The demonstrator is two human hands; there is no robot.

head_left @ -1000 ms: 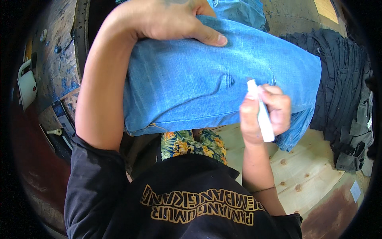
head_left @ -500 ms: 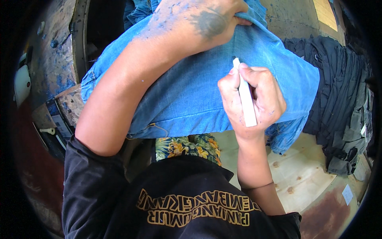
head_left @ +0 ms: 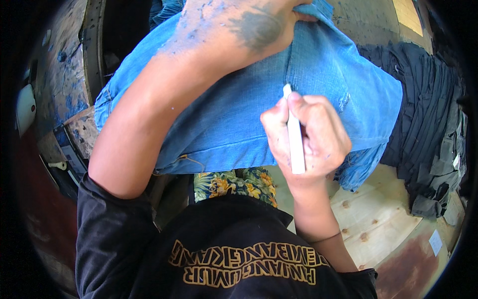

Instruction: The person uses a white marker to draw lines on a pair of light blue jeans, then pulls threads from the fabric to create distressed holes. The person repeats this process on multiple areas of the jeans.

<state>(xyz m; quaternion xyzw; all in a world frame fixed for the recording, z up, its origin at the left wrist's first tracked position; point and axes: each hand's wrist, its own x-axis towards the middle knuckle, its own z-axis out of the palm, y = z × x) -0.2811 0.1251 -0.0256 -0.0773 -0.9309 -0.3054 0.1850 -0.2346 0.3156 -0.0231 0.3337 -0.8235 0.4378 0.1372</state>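
Setting: pale plywood work surface (head_left: pixel 378 224) with round knots, seen at the lower right; a worn, blue-stained bench edge (head_left: pixel 69 89) runs down the left side.
Garment: light blue denim piece (head_left: pixel 224 119), faded and seamed, lies spread across the middle of the view, its hemmed lower edge hanging just over the person's lap.
Left hand: the left hand (head_left: pixel 249 25), speckled with blue dye, lies pressed flat on the upper part of the denim, fingers together and reaching toward the top edge; it grips nothing, only pins the cloth down.
Left forearm: it crosses the denim diagonally from the lower left, coming out of a black short sleeve (head_left: pixel 109 234).
Right hand: the right hand (head_left: pixel 308 139) is curled closed around a slim white chalk stick (head_left: pixel 295 139), thumb and fingers pinching it along its length.
Chalk: it stands nearly upright in the fist, its upper tip touching the denim right beside a vertical seam (head_left: pixel 289 65); its lower end shows below the fingers.
Dark pile: a heap of black and dark grey folded fabric (head_left: pixel 423 124) lies to the right, touching the denim's right edge.
Clothing: black shirt with yellow lettering (head_left: pixel 239 264) fills the lower middle; a strip of floral-print cloth (head_left: pixel 234 182) in green and orange shows between shirt and denim.
Left rim: a small white rounded object (head_left: pixel 25 107) sits at the far left, too distorted to identify.
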